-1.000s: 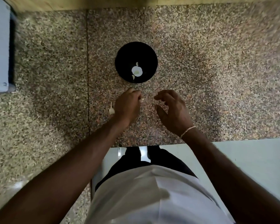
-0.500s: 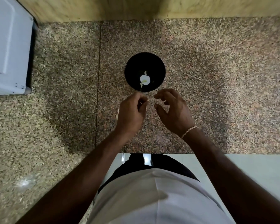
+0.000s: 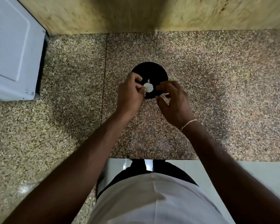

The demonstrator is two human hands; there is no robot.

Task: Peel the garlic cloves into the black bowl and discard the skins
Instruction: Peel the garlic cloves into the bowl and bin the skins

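Garlic sits in the black bowl mid-counter. Left hand is curled, right hand pinches; what they hold, I cannot tell. I should peel slowly over the bowl.

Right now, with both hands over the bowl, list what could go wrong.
1. The left hand and right hand work above the near rim of the bowl, so loose skin could drop in beside the white garlic piece lying there.
2. Any skin falling outside would be hard to spot on the speckled counter.
3. A hand might nudge the bowl.
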